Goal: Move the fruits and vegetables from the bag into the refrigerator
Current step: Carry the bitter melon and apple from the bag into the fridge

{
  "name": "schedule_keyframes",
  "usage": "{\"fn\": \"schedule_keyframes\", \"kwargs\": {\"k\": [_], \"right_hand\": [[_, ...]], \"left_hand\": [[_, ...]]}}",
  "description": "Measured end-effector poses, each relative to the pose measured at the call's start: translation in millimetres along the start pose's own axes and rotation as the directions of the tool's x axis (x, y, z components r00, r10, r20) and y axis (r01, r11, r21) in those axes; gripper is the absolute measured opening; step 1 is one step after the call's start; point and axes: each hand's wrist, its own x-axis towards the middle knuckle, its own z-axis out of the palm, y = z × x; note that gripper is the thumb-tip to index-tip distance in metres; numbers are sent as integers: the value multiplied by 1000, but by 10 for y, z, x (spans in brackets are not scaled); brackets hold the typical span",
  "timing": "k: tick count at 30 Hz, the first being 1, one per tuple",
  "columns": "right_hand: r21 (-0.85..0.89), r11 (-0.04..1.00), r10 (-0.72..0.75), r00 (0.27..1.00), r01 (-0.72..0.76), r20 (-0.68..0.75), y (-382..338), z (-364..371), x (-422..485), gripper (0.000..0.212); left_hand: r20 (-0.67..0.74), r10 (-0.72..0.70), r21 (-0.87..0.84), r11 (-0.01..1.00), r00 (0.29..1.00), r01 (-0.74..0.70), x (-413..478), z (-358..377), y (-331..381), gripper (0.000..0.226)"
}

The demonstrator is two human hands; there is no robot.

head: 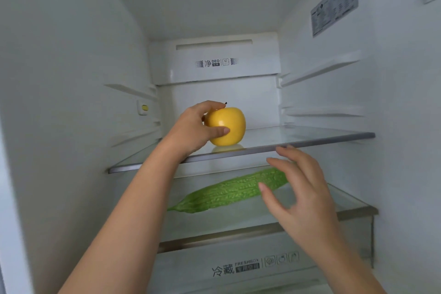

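My left hand (194,127) grips a yellow apple (230,126) that rests on the upper glass shelf (310,137) of the open refrigerator. A long green bitter gourd (229,192) lies on the lower glass shelf (341,200), pointing from front left to back right. My right hand (300,188) hovers in front of the gourd's right end with its fingers spread and nothing in it. The bag is out of sight.
Below the lower shelf sits a crisper drawer (238,267) with printed labels. Empty shelf rails (319,70) line both side walls above the apple. A label sticker (334,5) is on the right inner wall.
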Motion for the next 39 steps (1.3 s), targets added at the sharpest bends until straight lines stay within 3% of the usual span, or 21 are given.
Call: {"fn": "schedule_keyframes", "kwargs": {"k": [8,12,17,24,31,39], "right_hand": [[-60,989,148,964,-138,220,177,141,-285,47],[-123,982,174,950,-146,259,213,189,-345,49],[-149,978,181,946,-145,269,204,171,-374,50],[-197,978,125,957,-74,262,119,58,-481,45],[-337,936,195,949,-104,249,-185,-457,-908,42],[-636,756,420,860,-154,291,-838,-1166,-1676,42]], "left_hand": [[-3,-35,75,997,999,35,90,-8,-65,49],[-21,-21,131,991,1000,24,84,8,-60,56],[-145,79,269,962,986,-38,-82,-6,55,61],[-328,326,332,919,887,-214,-871,83,270,41],[-258,385,391,880,886,-269,-1821,635,157,35],[15,350,246,907,937,-343,-2713,1103,71,33]]}}
